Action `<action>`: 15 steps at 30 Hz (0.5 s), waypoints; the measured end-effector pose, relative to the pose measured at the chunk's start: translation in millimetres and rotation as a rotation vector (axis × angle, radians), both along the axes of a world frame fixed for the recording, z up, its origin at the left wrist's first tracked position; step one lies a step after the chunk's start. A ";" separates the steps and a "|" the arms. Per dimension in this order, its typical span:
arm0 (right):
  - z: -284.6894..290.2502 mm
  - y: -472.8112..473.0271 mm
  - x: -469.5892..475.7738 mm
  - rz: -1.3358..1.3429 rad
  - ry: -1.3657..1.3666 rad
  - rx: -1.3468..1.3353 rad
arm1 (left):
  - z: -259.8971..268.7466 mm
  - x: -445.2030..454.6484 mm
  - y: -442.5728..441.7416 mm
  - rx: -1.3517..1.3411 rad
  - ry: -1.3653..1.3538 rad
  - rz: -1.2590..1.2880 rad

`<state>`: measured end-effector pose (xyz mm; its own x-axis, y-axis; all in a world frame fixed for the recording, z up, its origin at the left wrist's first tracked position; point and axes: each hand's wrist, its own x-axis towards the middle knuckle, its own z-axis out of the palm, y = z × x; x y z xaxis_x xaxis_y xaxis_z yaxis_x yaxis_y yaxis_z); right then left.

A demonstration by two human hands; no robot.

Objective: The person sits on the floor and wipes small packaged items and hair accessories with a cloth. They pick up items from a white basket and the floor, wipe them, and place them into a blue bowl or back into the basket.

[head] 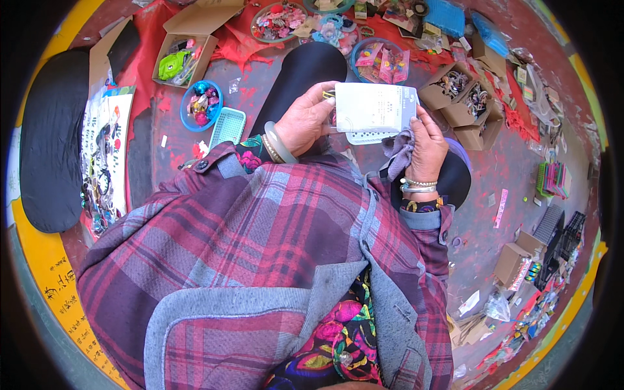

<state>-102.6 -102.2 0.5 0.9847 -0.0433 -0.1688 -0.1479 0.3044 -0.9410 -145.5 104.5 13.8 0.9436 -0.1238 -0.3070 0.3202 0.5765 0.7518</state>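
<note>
A flat white packaged card (375, 107) with printed writing is held level over my lap. My left hand (304, 117), with a pale bangle at the wrist, grips its left edge near a small dark and yellow item. On the other side, my right hand (429, 141) pinches the lower right corner. A grey-purple cloth (400, 151) hangs from the same right fingers. Partly hidden beneath the card is a white perforated plastic basket (370, 139).
A round blue basket of shiny balls (201, 105) and a mint basket (228, 127) lie at left. Beyond my knees stands a basket of pink packets (382, 61). Cardboard boxes of hair ties (453, 83) sit at right. A display board with accessories (105, 161) is far left.
</note>
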 end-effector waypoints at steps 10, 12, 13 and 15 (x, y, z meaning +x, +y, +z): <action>-4.7 2.4 -0.7 0.043 0.040 -0.028 | -15.6 0.9 1.4 0.001 -0.051 -0.089; -5.8 2.2 -0.9 0.057 0.060 -0.024 | -20.6 1.6 -0.6 0.106 -0.103 -0.088; -5.8 2.5 -0.8 0.063 0.042 -0.029 | -22.8 1.6 -1.0 0.160 -0.129 -0.087; -5.8 2.8 -0.5 0.073 0.004 -0.039 | -27.0 1.1 -0.7 0.158 -0.134 -0.100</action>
